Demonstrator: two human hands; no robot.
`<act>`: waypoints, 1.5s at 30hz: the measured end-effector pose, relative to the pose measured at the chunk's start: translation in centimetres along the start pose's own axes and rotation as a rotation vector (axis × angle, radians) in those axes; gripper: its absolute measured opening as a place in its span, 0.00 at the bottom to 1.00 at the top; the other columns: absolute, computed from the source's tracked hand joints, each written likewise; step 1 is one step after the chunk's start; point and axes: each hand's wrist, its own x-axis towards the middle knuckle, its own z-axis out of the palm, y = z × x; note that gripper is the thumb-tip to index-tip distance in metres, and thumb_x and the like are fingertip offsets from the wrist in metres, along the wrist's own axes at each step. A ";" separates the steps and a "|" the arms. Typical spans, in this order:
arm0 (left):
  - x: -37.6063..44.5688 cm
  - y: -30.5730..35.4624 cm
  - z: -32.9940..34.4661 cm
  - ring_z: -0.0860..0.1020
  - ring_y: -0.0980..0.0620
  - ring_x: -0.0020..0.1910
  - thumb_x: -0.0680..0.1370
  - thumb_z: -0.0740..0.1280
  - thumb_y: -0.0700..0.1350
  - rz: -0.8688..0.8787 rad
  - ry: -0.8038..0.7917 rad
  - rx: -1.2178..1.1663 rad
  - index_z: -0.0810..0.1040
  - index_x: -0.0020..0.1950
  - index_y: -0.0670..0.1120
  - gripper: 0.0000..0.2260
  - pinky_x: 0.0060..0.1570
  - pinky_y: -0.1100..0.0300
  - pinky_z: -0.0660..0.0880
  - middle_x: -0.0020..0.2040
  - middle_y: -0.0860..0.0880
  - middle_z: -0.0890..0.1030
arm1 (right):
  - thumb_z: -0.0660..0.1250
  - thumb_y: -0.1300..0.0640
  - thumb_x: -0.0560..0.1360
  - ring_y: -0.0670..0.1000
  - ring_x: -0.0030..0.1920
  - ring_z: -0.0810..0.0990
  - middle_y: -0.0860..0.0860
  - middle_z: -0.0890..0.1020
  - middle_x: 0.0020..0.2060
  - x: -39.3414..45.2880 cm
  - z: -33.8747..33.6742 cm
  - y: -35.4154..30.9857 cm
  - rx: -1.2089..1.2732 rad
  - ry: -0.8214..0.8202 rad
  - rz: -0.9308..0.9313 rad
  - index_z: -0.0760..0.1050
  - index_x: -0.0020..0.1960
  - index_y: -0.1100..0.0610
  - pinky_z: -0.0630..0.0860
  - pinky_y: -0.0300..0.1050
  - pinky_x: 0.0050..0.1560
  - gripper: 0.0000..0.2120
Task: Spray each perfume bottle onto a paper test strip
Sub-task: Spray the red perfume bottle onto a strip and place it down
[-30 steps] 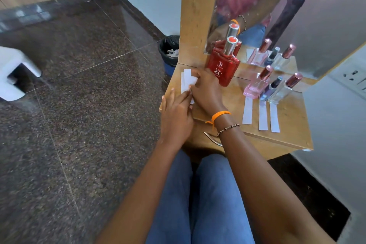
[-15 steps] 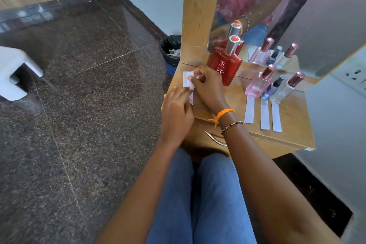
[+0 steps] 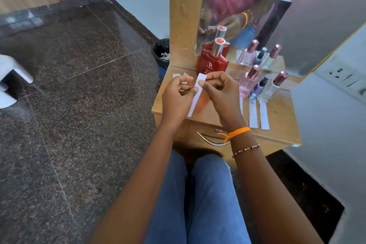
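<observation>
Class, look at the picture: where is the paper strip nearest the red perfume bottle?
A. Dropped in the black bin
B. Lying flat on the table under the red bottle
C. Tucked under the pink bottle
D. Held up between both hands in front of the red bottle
D: the left hand and the right hand both pinch the paper strip, lifted off the table before the red bottle.

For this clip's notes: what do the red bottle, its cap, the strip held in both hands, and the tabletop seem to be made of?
Red bottle: probably glass, glossy and translucent, with sharp highlights.
Its cap: looks like polished metal or metallised plastic, silvery with a red top.
Held strip, pinched by the left hand and right hand: thin matte white paper.
Tabletop: light wood or wood-grain laminate, matte; which one is unclear.
</observation>
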 end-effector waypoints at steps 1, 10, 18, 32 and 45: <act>0.0 0.0 0.2 0.78 0.58 0.44 0.73 0.70 0.37 -0.005 -0.005 -0.007 0.75 0.50 0.49 0.10 0.39 0.76 0.70 0.46 0.51 0.80 | 0.73 0.62 0.70 0.42 0.32 0.76 0.48 0.80 0.31 0.1 -0.2 -0.1 -0.022 0.033 -0.007 0.77 0.45 0.56 0.71 0.38 0.37 0.06; -0.4 -0.7 0.0 0.76 0.61 0.42 0.74 0.66 0.35 -0.043 -0.018 -0.034 0.76 0.38 0.52 0.12 0.39 0.77 0.70 0.39 0.57 0.78 | 0.71 0.63 0.70 0.56 0.62 0.73 0.57 0.73 0.62 3.8 -0.6 -1.0 -0.680 0.189 -0.190 0.68 0.64 0.61 0.66 0.40 0.59 0.24; -1.0 -0.5 -0.1 0.76 0.57 0.48 0.77 0.63 0.37 -0.101 -0.050 -0.002 0.82 0.43 0.52 0.13 0.43 0.68 0.70 0.48 0.57 0.79 | 0.67 0.65 0.70 0.58 0.51 0.79 0.58 0.81 0.50 5.2 -0.6 -0.9 -0.728 0.176 -0.126 0.74 0.54 0.61 0.72 0.46 0.48 0.12; -3.0 0.3 0.1 0.80 0.51 0.53 0.61 0.73 0.59 0.032 -0.335 -0.032 0.82 0.49 0.54 0.19 0.56 0.51 0.76 0.52 0.51 0.80 | 0.70 0.63 0.72 0.37 0.39 0.75 0.49 0.82 0.47 -3.8 -7.1 -3.9 -0.336 -0.231 -0.073 0.77 0.58 0.57 0.70 0.27 0.41 0.15; -5.1 0.0 1.3 0.80 0.48 0.49 0.65 0.72 0.56 0.084 -0.266 0.020 0.82 0.49 0.48 0.17 0.52 0.44 0.78 0.50 0.45 0.78 | 0.75 0.62 0.66 0.45 0.39 0.78 0.50 0.81 0.40 -3.0 -6.6 -4.7 -0.088 0.021 -0.129 0.77 0.53 0.56 0.77 0.44 0.45 0.16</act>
